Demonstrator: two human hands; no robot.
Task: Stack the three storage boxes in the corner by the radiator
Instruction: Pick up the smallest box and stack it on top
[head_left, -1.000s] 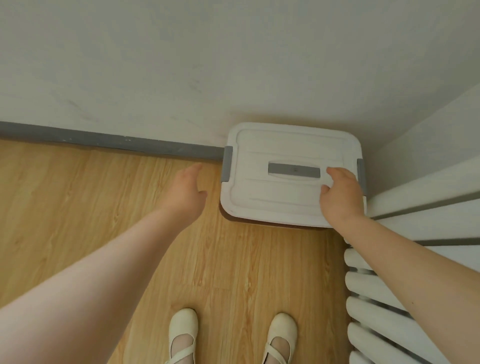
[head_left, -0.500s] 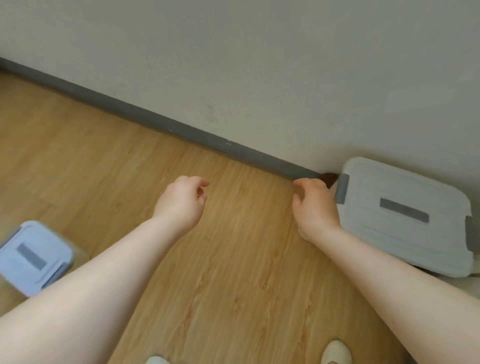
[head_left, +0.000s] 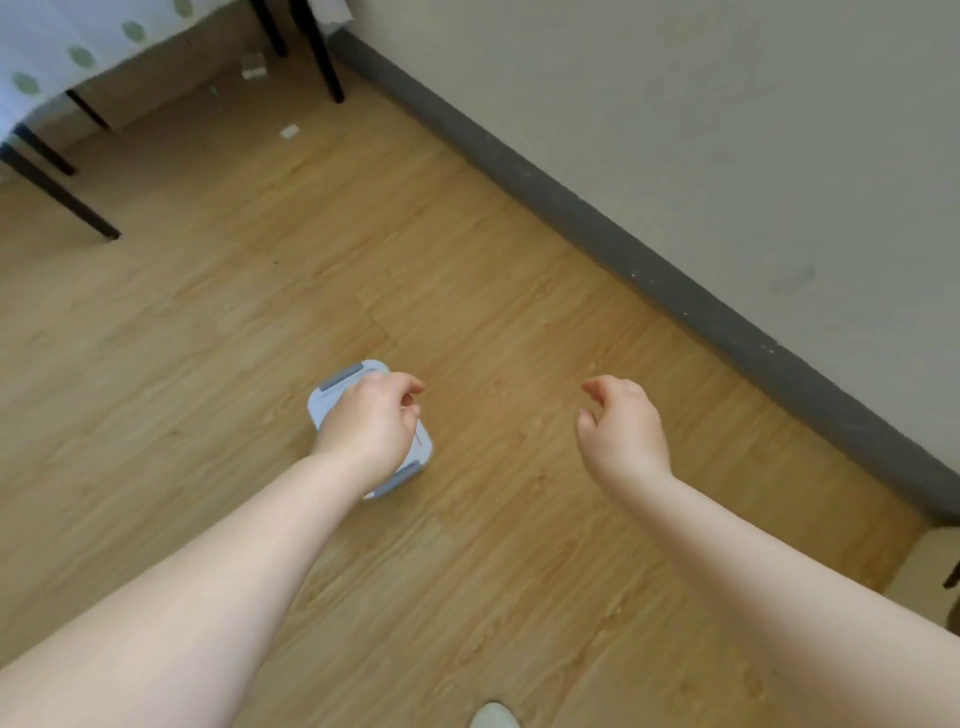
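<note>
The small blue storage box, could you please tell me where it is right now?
In the head view, the small blue storage box sits on the wooden floor left of centre, partly hidden behind the left hand.

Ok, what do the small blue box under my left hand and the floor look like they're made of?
The box looks like moulded plastic: pale blue lid, smooth with rounded corners, and grey clip latches at both ends. The floor looks like wood-grain laminate or vinyl planks with a slight sheen; real wood can't be ruled out.

floor (head_left: 467, 270): wood laminate | on it: small storage box (head_left: 332, 397), paper scraps (head_left: 289, 131), table legs (head_left: 327, 62)
</note>
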